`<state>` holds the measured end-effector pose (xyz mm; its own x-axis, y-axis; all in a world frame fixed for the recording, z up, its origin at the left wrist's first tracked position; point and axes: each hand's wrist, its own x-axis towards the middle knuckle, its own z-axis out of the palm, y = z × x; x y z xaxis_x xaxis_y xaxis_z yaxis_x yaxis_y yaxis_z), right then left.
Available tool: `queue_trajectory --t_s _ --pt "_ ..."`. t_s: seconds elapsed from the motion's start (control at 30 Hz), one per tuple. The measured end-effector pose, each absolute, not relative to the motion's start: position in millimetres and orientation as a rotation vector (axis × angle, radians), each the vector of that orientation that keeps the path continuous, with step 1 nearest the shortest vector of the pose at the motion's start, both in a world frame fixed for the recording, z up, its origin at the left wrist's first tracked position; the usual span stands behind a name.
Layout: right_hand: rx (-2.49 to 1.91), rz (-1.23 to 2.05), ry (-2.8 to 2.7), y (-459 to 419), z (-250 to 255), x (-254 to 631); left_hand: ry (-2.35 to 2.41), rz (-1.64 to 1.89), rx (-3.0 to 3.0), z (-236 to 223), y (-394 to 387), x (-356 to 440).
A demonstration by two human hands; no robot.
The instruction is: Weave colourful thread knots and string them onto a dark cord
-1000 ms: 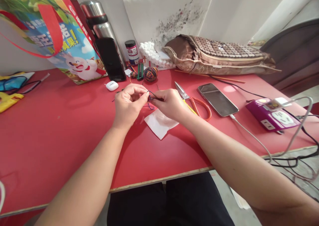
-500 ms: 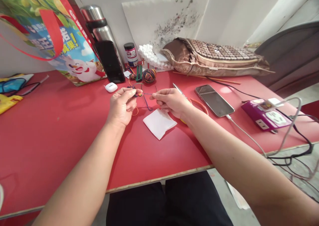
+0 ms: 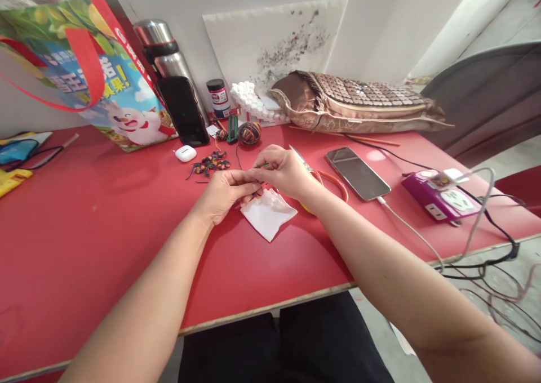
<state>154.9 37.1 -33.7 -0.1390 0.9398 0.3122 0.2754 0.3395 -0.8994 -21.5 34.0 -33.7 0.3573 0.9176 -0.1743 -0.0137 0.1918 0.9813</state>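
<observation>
My left hand (image 3: pixel 226 194) and my right hand (image 3: pixel 285 172) meet above the red table, their fingertips pinched together. Bits of multicoloured yarn (image 3: pixel 257 192) show under and between the fingers; most of what they hold is hidden. Just left of the hands lies a bunched, knotted length of the same yarn (image 3: pixel 211 162). A strand runs back from it towards a small yarn ball (image 3: pixel 221 134). Behind the hands sits a larger yarn ball (image 3: pixel 249 133). Under the fingers, a folded white paper (image 3: pixel 269 217) lies on the table.
Orange-handled scissors (image 3: pixel 333 183) lie by my right wrist, with a phone (image 3: pixel 358 173) on a cable beyond. A purple power strip (image 3: pixel 439 194) is further right. An earbud case (image 3: pixel 185 153), upright phone (image 3: pixel 183 111), steel flask (image 3: pixel 173 65), bag (image 3: pixel 127 110) and brown cushion (image 3: pixel 359 101) stand behind.
Both hands have come together; before, they were apart with a strand stretched between them. My left hand has moved right, uncovering the knotted yarn on the table. The view has shifted slightly.
</observation>
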Motion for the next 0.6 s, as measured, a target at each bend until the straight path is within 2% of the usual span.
queue_trajectory --t_s 0.13,0.37,0.6 --pt "-1.098 0.998 -1.537 35 -33 153 0.967 0.845 1.157 -32 33 -21" --pt "-1.127 1.284 -1.299 33 -28 153 0.975 1.085 0.948 -31 42 -28" --pt "-1.111 1.536 -1.237 29 -24 150 0.927 1.092 0.891 -30 42 -26"
